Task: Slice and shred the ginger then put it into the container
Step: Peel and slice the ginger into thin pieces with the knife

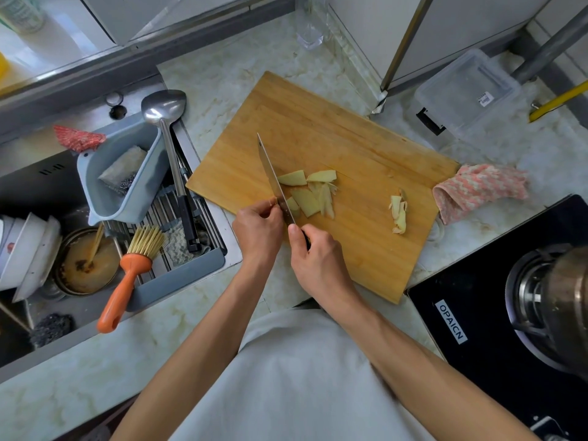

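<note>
On the cutting board [350, 135], near its front edge, the left hand [257, 232] curls its fingertips against the knife [272, 176], seemingly steadying a small ginger piece. The right hand [315, 259] grips the handle. Ginger slices [310, 190] lie just right of the blade: light, stiff, likely slippery, best pinned flat. The container [467, 93] sits beyond the board's far right corner.

Kitchen setting. A pale marbled countertop [222, 68] spans the scene, with a steel sink [38, 186] recessed at left and a black glass hob [486, 313] at right. Grey cabinet panels [445, 30] line the rear wall. Diffuse daylight falls evenly across the surfaces.
</note>
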{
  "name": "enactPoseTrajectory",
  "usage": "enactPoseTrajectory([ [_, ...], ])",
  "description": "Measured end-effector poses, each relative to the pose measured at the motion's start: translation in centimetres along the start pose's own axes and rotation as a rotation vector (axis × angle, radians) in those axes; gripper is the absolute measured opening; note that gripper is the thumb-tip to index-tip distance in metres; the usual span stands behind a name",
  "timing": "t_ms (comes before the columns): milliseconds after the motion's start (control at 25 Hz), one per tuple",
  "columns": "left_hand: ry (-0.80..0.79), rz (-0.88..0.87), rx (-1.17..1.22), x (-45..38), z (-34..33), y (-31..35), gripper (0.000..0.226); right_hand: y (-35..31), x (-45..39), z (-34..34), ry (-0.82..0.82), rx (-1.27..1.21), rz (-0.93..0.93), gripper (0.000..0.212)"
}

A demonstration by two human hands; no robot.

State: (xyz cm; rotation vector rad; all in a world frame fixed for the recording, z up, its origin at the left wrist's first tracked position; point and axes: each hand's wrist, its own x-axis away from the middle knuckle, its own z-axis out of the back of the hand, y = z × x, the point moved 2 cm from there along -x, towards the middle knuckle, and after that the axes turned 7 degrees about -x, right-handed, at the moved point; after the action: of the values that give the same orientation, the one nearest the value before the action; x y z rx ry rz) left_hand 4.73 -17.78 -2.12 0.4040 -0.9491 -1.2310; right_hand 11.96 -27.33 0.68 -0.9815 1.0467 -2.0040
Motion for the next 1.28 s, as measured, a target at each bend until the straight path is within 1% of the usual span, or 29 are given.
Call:
enactPoseTrajectory([
  [840,-0.029,0.028,0.094,0.0,-0.2,-0.8,0.024,-0.1,-0.5,-0.4,-0.010,0.045,0.005,0.046],
  [1280,-0.056,0.015,0.110,-0.2,0.3,-0.7,0.025,-0.2,-2.4,-1.3,0.005,0.004,0.020,0.040],
])
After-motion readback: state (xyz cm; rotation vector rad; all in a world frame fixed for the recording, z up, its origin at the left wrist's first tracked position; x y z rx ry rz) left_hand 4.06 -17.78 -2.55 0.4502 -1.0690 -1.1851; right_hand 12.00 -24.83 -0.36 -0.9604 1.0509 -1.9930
